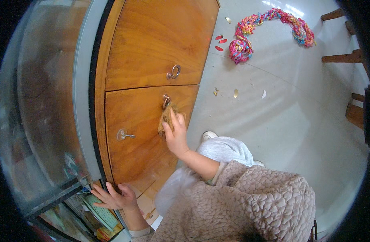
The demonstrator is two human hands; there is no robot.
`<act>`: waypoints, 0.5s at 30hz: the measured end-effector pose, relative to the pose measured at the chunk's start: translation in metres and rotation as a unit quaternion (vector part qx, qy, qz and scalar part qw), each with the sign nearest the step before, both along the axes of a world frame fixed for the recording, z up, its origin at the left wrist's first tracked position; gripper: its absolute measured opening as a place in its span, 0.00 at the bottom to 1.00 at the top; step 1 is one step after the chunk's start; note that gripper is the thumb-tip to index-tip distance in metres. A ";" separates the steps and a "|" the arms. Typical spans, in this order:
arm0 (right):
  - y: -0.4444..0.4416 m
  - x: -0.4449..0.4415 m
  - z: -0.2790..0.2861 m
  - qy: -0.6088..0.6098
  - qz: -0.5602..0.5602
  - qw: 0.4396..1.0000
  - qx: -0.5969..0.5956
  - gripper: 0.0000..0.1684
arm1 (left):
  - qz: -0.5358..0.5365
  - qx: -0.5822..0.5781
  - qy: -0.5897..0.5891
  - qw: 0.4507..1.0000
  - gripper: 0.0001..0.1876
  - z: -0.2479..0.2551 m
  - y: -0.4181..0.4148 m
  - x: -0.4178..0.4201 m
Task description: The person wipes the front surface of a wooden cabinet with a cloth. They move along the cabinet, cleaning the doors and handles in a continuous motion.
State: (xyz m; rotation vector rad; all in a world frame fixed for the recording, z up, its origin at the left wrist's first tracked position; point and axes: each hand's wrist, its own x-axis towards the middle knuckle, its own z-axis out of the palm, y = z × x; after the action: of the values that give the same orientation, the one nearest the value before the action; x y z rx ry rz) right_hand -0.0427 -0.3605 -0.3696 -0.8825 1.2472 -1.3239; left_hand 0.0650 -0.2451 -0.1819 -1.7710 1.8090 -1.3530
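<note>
My right hand [176, 136] presses a tan fibrous cloth or scrubbing pad [164, 121] against the lower wooden cabinet door [136, 121]. Just above the pad is a metal ring handle [166, 101], and a key [129, 136] sticks out of a lock plate further left on that door. My left hand [118, 195], fingers spread, rests by the cabinet's edge next to a glass-topped section; it holds nothing. Beyond lies a second door [154, 42] with its own ring pull [174, 72].
A dark glass top [48, 90] with a grey rim [85, 75] runs along the left. Multicoloured braided yarn [244, 36] lies on the pale floor [294, 121] among red petal-like scraps [222, 41] and a gold one [235, 93]. Wooden furniture legs [342, 57] stand at right.
</note>
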 end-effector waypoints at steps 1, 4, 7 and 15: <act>-0.001 -0.001 0.000 -0.046 -0.011 0.998 0.034 0.25 | 0.002 0.005 0.002 1.000 0.19 0.000 0.000 0.001; -0.011 -0.001 -0.010 -0.427 -0.055 0.882 0.191 0.21 | -0.010 0.013 0.004 1.000 0.20 -0.001 -0.001 0.000; -0.016 -0.019 -0.022 -0.667 -0.032 0.710 0.226 0.19 | -0.004 0.014 0.001 1.000 0.20 0.000 0.002 -0.001; -0.054 -0.037 0.006 -0.634 -0.007 0.766 0.108 0.18 | -0.017 0.003 -0.001 1.000 0.18 -0.001 0.000 0.002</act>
State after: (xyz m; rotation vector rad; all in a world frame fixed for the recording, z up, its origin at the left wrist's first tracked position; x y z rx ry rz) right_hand -0.0797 -0.4145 -0.3635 0.2805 0.2744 -1.3141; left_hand 0.0671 -0.2450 -0.1833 -1.7438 1.8479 -1.3607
